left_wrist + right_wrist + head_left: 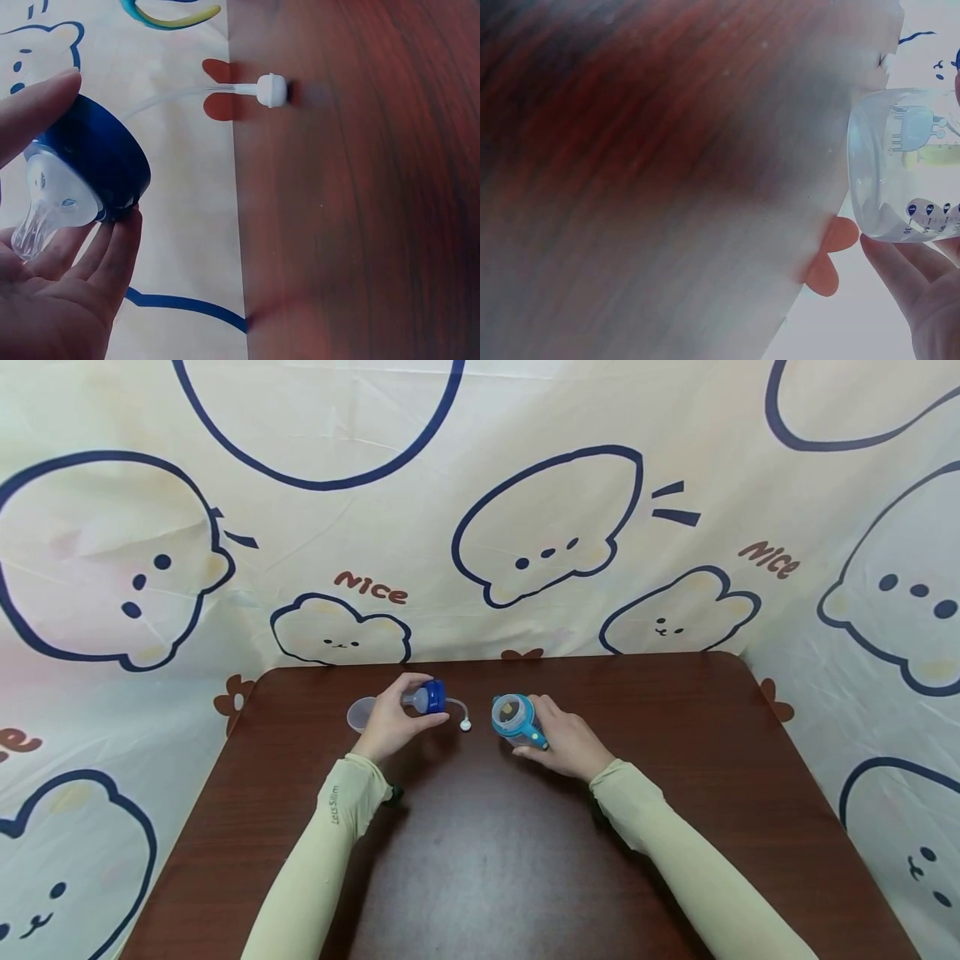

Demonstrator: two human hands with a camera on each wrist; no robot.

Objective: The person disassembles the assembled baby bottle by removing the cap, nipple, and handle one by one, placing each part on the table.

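Observation:
My left hand (392, 720) pinches the dark blue screw collar (109, 154) of a baby bottle top between thumb and fingers. A clear teat (60, 196) points back toward the palm. From the collar's other side a thin clear straw (176, 94) runs out, ending in a white weighted tip (271, 90). In my right hand (566, 742) I grip a clear baby bottle (900, 176) with printed volume marks and an animal picture. Its mouth is uncovered and tilted up toward the head camera, and a light-blue handle ring (531, 732) surrounds its neck. The straw tip hangs left of the bottle.
A translucent cap (361, 714) lies on the dark brown table (510, 852), just left of my left hand. Behind the table's back edge hangs a pale cloth (420, 543) with cartoon drawings, which also covers both sides.

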